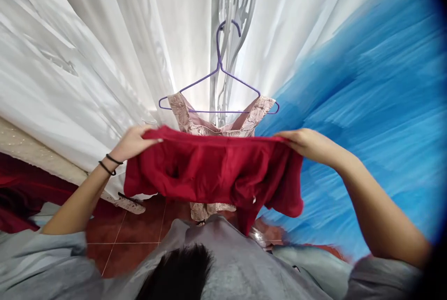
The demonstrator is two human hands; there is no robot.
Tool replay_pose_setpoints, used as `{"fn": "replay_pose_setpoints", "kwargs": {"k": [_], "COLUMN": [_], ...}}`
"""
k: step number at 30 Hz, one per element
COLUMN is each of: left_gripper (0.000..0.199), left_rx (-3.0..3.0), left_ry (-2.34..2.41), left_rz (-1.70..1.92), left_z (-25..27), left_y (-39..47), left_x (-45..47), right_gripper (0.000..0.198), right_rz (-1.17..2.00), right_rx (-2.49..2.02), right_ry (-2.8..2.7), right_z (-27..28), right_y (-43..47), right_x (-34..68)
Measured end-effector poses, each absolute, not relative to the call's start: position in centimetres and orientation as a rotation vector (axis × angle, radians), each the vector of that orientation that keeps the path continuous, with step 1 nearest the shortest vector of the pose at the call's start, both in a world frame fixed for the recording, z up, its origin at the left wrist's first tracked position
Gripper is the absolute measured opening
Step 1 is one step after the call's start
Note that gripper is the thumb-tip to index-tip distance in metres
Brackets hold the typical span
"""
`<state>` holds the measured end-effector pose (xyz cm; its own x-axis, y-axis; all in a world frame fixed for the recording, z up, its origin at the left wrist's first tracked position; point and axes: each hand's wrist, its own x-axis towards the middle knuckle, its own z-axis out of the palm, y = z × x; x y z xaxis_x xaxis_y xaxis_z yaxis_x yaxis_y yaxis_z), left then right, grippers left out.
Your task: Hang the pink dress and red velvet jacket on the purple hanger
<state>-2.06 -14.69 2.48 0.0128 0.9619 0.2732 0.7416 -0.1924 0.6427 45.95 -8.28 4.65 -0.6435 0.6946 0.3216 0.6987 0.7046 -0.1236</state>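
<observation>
Stretched between my two hands is a red garment, its straight upper edge pulled taut and the rest hanging in folds. I cannot tell its exact kind. My left hand pinches its left upper corner, and my right hand grips the right one. Just beyond it, a pale pink patterned dress hangs by its wide straps on a purple hanger. The red cloth hides most of the dress's body; a bit of its lower part shows beneath.
The hanger hooks on a white scrolled metal frame. White curtains spread behind it. Bright blue fabric fills the right side. At the lower left lie a cream edge and dark red cloth. Reddish tiles cover the floor.
</observation>
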Motion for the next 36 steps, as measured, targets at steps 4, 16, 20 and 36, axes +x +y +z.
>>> {"fn": "replay_pose_setpoints", "kwargs": {"k": [4, 16, 20, 36], "left_gripper": [0.028, 0.041, 0.054, 0.037], "left_rx": [1.706, 1.476, 1.081, 1.768], "left_ry": [1.895, 1.809, 1.395, 1.752], "left_rz": [1.699, 1.543, 1.016, 1.024], "left_z": [2.0, 3.0, 1.5, -0.9], "left_y": [-15.5, -18.1, -19.6, -18.0], "left_x": [-0.6, 1.7, 3.0, -1.7], "right_gripper": [0.041, 0.036, 0.03, 0.037], "right_rz": [-0.091, 0.218, 1.038, 0.796], "right_rx": [-1.111, -0.995, -0.871, -1.097], "right_ry": [-2.332, -2.185, -2.661, -2.417], "right_z": [4.5, 4.0, 1.4, -0.6], "right_y": [-8.2, -9.4, -10.1, -10.9], "right_x": [45.2, 44.7, 44.2, 42.4]}}
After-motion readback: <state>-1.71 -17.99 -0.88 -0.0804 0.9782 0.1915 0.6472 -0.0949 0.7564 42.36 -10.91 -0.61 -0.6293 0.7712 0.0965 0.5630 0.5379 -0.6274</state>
